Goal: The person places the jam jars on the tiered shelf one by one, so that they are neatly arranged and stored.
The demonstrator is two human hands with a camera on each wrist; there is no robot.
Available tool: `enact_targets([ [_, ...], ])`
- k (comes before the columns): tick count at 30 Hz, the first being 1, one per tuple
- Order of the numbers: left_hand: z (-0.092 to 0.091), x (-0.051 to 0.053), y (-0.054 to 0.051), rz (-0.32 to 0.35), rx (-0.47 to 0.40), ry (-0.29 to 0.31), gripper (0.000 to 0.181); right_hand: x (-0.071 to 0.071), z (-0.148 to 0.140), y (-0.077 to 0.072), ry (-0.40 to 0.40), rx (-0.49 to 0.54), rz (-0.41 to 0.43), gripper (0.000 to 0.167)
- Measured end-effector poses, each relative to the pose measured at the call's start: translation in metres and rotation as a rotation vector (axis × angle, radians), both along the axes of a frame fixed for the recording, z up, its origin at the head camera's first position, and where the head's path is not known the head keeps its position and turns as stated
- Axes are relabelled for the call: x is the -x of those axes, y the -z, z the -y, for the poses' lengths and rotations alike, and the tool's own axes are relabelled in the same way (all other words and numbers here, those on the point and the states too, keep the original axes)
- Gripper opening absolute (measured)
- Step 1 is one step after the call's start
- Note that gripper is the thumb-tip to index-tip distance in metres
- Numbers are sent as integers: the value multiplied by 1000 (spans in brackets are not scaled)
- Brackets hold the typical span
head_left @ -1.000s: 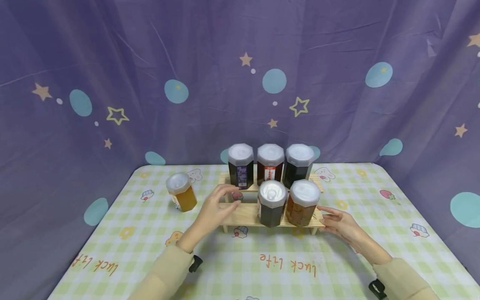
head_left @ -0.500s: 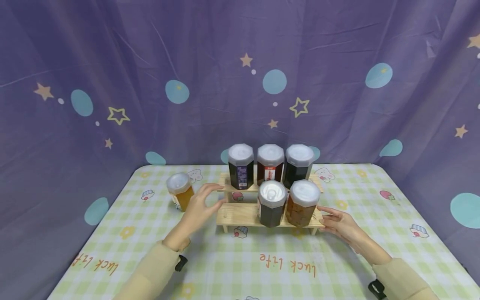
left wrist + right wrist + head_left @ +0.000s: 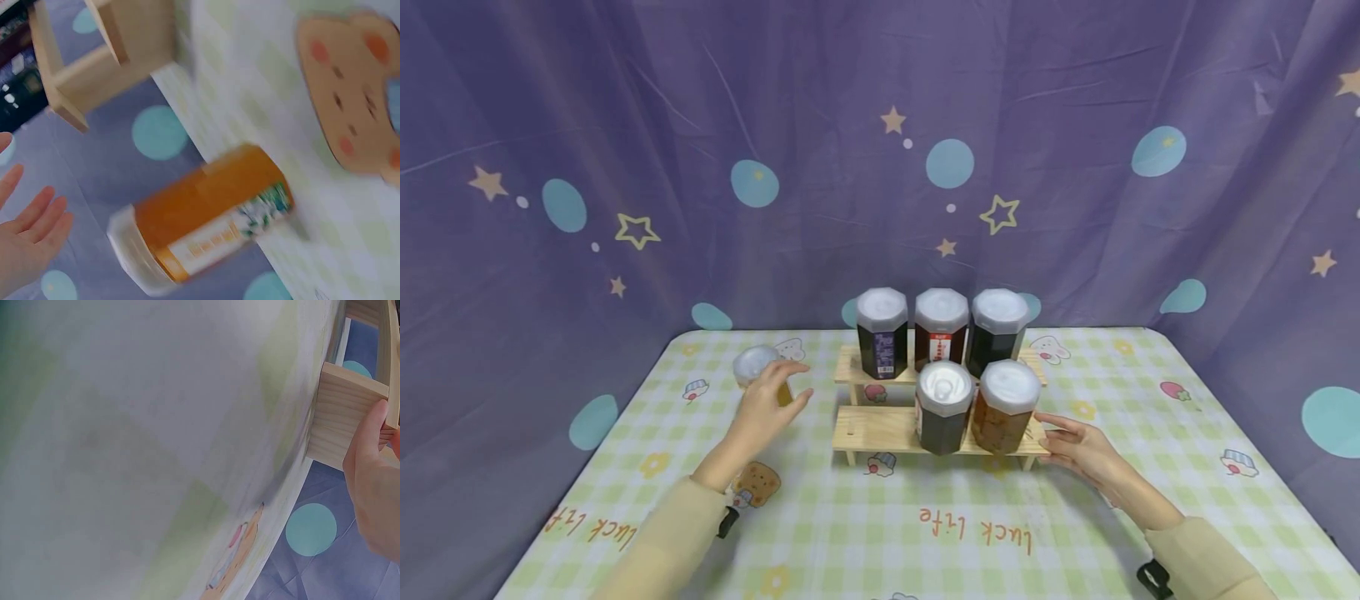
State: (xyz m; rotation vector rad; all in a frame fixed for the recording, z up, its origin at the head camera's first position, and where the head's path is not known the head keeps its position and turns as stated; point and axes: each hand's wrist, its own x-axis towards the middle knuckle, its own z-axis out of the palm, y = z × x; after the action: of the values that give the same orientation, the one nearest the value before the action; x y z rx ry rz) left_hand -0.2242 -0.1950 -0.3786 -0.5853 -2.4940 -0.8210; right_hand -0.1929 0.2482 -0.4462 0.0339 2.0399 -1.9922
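Observation:
My left hand, fingers spread and slightly bent, is in front of an amber jar at the left of the table, partly hiding it. In the left wrist view the honey-coloured jar has a white lid and a label, apart from the fingers. My right hand pinches the right end of a two-step wooden rack. Its lower step carries a dark jar and a brown jar. On the upper step stand a purple-labelled jar, a red-labelled jar and another dark jar.
A green-checked tablecloth with cartoon prints covers the table. Behind it hangs a purple curtain with stars and dots. The lower step's left part is bare wood.
My left hand has moved left, away from the rack's left end to the amber jar. My right hand stays at the rack's right end, and the jars have not moved.

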Motion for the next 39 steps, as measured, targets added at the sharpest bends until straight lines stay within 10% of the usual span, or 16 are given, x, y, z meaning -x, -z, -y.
enact_targets([
  [30, 44, 29, 13, -42, -17, -124, 34, 0, -2, 2, -23, 32, -22, 58],
  [39, 50, 31, 19, 133, -57, -198, 45, 0, -2, 2, -22, 26, -22, 59],
])
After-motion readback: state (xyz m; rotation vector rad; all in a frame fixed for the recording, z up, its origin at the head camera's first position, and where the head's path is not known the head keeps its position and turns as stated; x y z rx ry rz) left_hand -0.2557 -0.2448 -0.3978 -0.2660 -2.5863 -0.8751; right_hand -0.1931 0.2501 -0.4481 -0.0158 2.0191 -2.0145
